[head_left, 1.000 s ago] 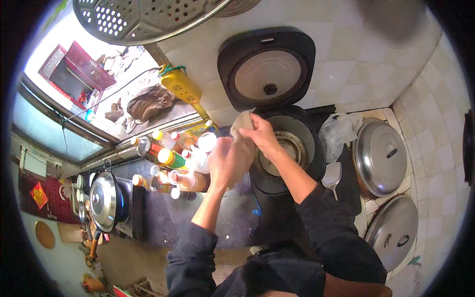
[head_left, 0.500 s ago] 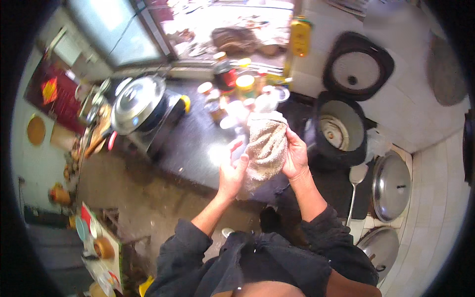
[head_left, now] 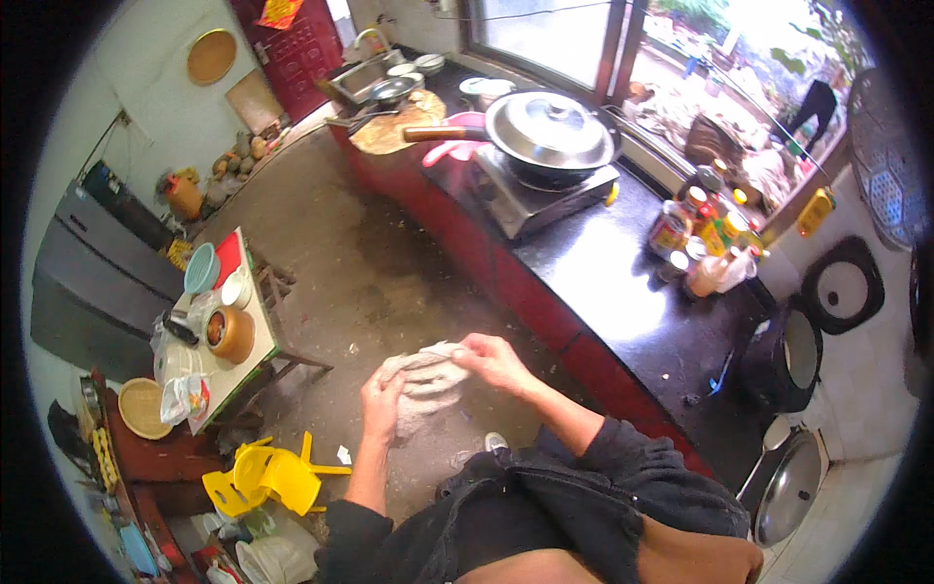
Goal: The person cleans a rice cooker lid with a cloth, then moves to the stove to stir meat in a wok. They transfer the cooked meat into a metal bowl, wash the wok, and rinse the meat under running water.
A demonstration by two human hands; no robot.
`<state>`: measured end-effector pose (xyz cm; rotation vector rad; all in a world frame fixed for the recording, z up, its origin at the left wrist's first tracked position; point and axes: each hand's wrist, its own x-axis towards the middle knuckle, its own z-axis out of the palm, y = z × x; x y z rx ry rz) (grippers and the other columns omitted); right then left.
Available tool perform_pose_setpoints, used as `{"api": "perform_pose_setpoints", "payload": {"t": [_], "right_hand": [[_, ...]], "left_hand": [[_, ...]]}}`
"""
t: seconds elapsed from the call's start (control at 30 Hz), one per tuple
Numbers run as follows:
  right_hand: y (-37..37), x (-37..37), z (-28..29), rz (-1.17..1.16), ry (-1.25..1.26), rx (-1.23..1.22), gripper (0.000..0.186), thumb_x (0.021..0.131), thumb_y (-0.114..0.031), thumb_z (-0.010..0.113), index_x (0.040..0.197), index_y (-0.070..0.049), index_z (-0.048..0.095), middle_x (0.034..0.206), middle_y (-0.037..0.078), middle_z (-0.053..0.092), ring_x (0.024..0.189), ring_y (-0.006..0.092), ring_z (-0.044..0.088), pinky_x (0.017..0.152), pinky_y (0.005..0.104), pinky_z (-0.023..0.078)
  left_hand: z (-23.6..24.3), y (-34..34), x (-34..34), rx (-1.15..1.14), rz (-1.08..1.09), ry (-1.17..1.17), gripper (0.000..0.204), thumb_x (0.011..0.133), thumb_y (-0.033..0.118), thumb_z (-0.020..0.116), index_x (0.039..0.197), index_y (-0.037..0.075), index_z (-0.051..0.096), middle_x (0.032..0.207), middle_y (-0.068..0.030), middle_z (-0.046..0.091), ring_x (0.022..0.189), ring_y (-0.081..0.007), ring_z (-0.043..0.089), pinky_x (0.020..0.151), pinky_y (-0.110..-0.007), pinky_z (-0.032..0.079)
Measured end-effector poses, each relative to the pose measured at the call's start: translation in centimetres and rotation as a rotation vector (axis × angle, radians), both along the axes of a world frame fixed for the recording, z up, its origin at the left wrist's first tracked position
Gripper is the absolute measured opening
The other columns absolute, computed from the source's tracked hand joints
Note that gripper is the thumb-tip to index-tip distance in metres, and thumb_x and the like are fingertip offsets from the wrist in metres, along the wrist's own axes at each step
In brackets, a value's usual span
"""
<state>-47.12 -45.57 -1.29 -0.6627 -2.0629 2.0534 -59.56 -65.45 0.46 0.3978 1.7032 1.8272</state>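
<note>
Right hand (head_left: 494, 364): thumb and fingertips closed to a pinch on the upper right edge of the cloth (head_left: 424, 387).
Left hand (head_left: 380, 401): fingers curled in on the cloth's left edge, thumb along the top — only a small gap, filled by fabric.
Cloth: pale grey-beige, folded, spanning both hands in the air above the floor (head_left: 331, 292); its lower part blurs on my feed.
Forearms: left one rises almost straight from the lower edge; right one slants in from the lower right. I see dark sleeves (head_left: 362, 530) pushed back on both.
Counter (head_left: 623, 282): black top, red front, right of the hands and apart from them.
Bottle labels (head_left: 669, 234): red, yellow and green patches on clustered bottles (head_left: 715, 268) — lettering too small for me to read.
Door paper (head_left: 280, 12): red and gold, on the dark red door (head_left: 297, 63); I cannot make out any writing.
Stove (head_left: 530, 204): carries a lidded pan (head_left: 550, 131), wooden handle pointing left.
Rice cooker (head_left: 778, 360): dark, lid raised, at the counter's right end.
</note>
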Motion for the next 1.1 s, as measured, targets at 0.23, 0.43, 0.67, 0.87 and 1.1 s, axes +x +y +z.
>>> {"api": "perform_pose_setpoints", "payload": {"t": [0.23,0.43,0.67,0.87,1.1], "right_hand": [[-4.4,-12.4,-2.2,0.116,-0.011,-0.374,0.022,0.095,-0.026,0.061,0.095,-0.004,0.063,0.085,0.004,0.067,0.073,0.0131,0.063,0.070,0.0287,0.052],[-1.8,-21.7,-8.7,0.106,-0.206,-0.344,0.021,0.092,-0.022,0.063,0.095,-0.002,0.066,0.082,0.006,0.068,0.072,0.0141,0.064,0.067,0.0290,0.052],[1.5,-38.8,-8.7,0.151,-0.198,-0.451,0.032,0.098,-0.030,0.056,0.108,-0.002,0.066,0.090,0.005,0.067,0.077,0.0143,0.063,0.071,0.0308,0.053],[1.6,-51.9,-3.1,0.540,-0.082,-0.683,0.059,0.099,-0.054,0.043,0.130,-0.006,0.057,0.121,0.008,0.063,0.103,0.0197,0.060,0.088,0.0398,0.048],[2.7,-67.5,-4.0,0.525,0.070,-0.519,0.024,0.099,-0.021,0.056,0.115,-0.003,0.060,0.103,-0.003,0.063,0.096,0.0067,0.055,0.088,0.0262,0.046]], "left_hand": [[-2.7,-9.8,-5.9,0.128,0.419,-0.130,0.028,0.097,0.009,0.053,0.124,0.000,0.054,0.115,-0.0080,0.063,0.103,-0.0153,0.060,0.092,-0.030,0.047],[-4.3,-10.8,-15.8,0.230,0.487,-0.083,0.030,0.097,0.008,0.052,0.126,0.001,0.053,0.116,-0.0076,0.062,0.103,-0.0154,0.060,0.093,-0.032,0.047],[-3.4,-2.5,-33.7,-0.052,0.300,-0.053,0.029,0.098,0.013,0.054,0.123,-0.001,0.055,0.111,-0.0060,0.064,0.099,-0.0136,0.060,0.089,-0.030,0.048],[-2.5,-0.1,-46.4,-0.097,0.105,-0.042,0.028,0.099,0.021,0.055,0.116,-0.001,0.059,0.104,-0.0051,0.065,0.094,-0.0118,0.059,0.086,-0.029,0.048],[-5.8,3.8,-60.5,-0.129,0.145,-0.175,0.042,0.099,0.031,0.055,0.131,0.003,0.049,0.118,-0.0062,0.058,0.107,-0.0149,0.055,0.093,-0.030,0.045]]}}
